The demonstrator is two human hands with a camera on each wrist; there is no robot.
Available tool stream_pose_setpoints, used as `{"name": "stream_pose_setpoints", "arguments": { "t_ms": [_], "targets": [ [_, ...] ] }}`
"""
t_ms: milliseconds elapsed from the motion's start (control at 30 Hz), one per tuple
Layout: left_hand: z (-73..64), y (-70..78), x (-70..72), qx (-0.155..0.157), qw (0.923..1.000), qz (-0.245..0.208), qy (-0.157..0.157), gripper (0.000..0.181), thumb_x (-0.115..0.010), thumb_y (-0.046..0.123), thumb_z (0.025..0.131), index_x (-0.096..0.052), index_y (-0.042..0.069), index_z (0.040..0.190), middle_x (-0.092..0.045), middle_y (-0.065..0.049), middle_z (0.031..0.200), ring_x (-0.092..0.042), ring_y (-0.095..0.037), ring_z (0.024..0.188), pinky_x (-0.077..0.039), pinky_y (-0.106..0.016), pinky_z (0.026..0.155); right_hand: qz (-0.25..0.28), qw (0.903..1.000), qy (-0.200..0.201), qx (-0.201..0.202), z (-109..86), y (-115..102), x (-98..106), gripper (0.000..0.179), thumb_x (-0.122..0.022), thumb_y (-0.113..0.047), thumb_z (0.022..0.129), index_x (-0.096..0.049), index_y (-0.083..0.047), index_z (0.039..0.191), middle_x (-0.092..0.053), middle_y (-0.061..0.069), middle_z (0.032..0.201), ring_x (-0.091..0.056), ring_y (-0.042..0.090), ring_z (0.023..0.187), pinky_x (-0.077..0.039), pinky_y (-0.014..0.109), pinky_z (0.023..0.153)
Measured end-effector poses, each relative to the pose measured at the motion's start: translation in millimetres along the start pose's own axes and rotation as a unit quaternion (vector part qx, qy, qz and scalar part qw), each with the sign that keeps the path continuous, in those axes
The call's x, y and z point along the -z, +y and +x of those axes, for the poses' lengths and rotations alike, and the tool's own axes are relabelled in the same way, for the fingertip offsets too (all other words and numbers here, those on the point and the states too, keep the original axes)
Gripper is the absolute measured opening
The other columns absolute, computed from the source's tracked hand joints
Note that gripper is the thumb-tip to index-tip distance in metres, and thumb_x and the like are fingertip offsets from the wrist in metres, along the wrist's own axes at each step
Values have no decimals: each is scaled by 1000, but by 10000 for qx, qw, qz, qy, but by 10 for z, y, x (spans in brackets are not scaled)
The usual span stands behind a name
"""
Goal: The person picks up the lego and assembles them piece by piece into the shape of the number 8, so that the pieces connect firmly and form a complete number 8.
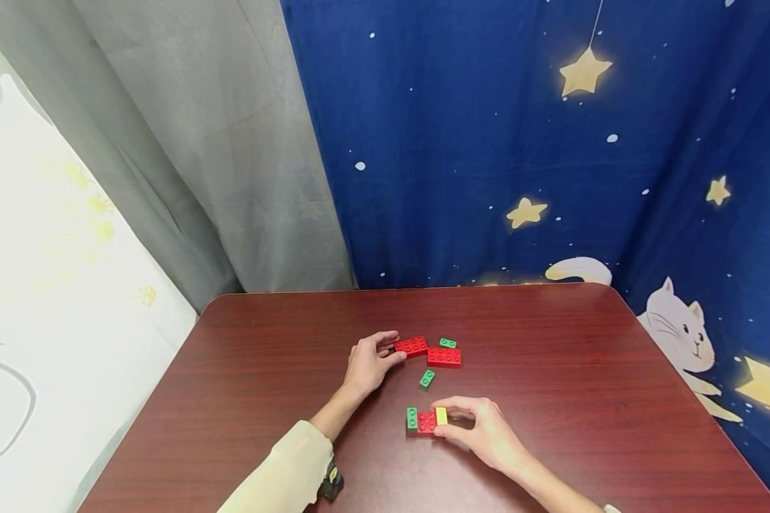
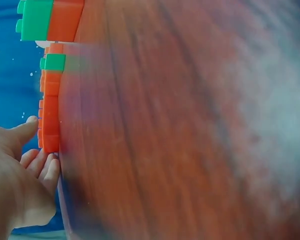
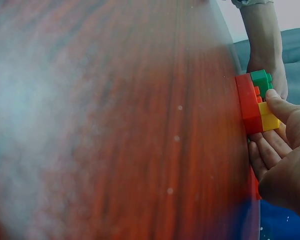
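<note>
On the near part of the table, a red brick (image 1: 426, 422) has a small green brick (image 1: 412, 419) mounted upon its left end. A small yellow brick (image 1: 441, 416) sits at its right end, pinched between the thumb and fingers of my right hand (image 1: 488, 431). The right wrist view shows the yellow brick (image 3: 269, 118) against the studded top of the red one (image 3: 246, 102). Farther back, my left hand (image 1: 368, 363) is at the left end of another red brick (image 1: 411, 347), its fingers loosely bent. Its thumb (image 2: 26, 130) is level with the studs, slightly apart from them.
A further red brick (image 1: 445, 358) lies right of the one by my left hand. One small green brick (image 1: 448, 343) is behind it, another green brick (image 1: 426, 379) in front. Blue and grey curtains (image 1: 436, 142) hang past the far edge of the reddish-brown table (image 1: 282, 335).
</note>
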State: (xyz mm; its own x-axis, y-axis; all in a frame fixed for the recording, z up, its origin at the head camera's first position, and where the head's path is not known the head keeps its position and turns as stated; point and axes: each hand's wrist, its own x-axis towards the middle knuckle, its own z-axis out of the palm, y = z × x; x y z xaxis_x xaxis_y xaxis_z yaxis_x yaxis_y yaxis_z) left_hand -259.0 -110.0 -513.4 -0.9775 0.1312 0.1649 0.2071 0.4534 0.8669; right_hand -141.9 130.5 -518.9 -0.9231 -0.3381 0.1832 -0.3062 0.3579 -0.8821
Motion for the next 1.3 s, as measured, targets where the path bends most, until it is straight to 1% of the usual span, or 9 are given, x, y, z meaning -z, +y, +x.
{"name": "stream_pose_setpoints", "arguments": {
  "t_ms": [267,567,767,1300],
  "targets": [
    [-18,1,-18,35,9996,268,91,45,-88,9,89,-73,1,130,-76,-16,124,-74,-29,115,-60,-41,96,-100,9999,3,-101,-4,17,1,35,-89,-27,89,-80,-12,119,-80,-3,111,-74,11,105,-59,28,91],
    [-8,-13,-32,75,9985,532,137,43,-89,11,88,-76,7,130,-76,-12,125,-74,-26,114,-61,-40,96,-130,9999,-2,-63,-3,25,1,36,-89,-26,89,-79,-10,120,-80,-3,112,-74,11,104,-59,27,91],
    [-9,-11,-25,16,9973,721,170,42,-89,11,88,-77,9,129,-75,-12,126,-74,-25,113,-61,-41,95,-120,9999,-14,-85,-4,21,0,36,-88,-26,89,-79,-10,120,-80,-3,111,-74,11,104,-59,28,91],
    [-4,-22,-27,39,9965,811,209,38,-88,13,89,-78,12,126,-77,-9,124,-75,-23,112,-62,-41,94,-54,9998,-64,-166,7,27,6,37,-88,-29,89,-79,-11,121,-80,-4,111,-74,12,106,-58,27,91]
  ]
}}
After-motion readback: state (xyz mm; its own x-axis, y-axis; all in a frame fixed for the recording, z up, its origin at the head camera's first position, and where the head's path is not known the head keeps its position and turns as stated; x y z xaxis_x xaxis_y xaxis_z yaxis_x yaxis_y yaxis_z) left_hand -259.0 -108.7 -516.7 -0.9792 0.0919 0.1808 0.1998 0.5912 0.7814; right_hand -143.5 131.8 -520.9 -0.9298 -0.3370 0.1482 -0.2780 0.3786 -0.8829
